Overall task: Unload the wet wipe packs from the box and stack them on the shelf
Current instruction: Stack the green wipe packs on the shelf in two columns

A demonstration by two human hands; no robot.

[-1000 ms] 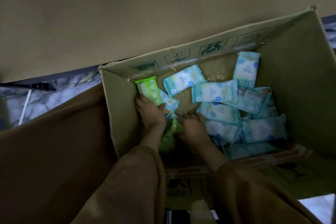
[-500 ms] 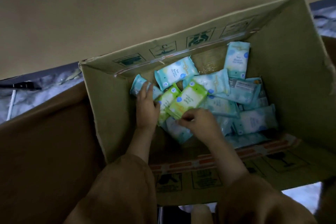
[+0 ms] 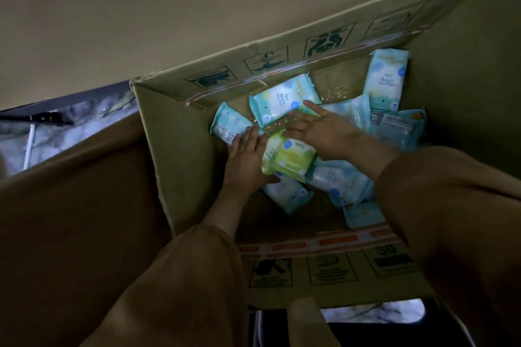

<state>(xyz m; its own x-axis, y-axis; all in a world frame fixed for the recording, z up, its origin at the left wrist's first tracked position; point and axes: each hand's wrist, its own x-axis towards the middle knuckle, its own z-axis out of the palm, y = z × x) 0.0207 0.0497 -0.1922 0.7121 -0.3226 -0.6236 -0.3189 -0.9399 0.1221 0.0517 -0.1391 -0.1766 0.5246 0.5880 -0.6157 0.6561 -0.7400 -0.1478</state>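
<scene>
Fingers [image 3: 249, 136] of the left hand [image 3: 245, 160] lie straight, tips touching a small pale blue wet wipe pack [image 3: 228, 122], with the hand's edge against a green and yellow wet wipe pack [image 3: 290, 159]; nothing is gripped. The right hand [image 3: 321, 132] is spread flat over the green pack's upper edge, curled round nothing. Its fingertips reach a larger pale blue wet wipe pack [image 3: 277, 100], whose long axis runs lower left to upper right. All lie at frame centre inside a large brown cardboard box [image 3: 180, 166], among more blue packs loosely heaped. One blue pack at upper right [image 3: 386, 76] stands nearly vertical in frame against the far wall. The green pack's axis is partly hidden. Brown sleeves [image 3: 174, 276] cross the near rim. Grey marbled floor [image 3: 64, 127] shows at upper left.
</scene>
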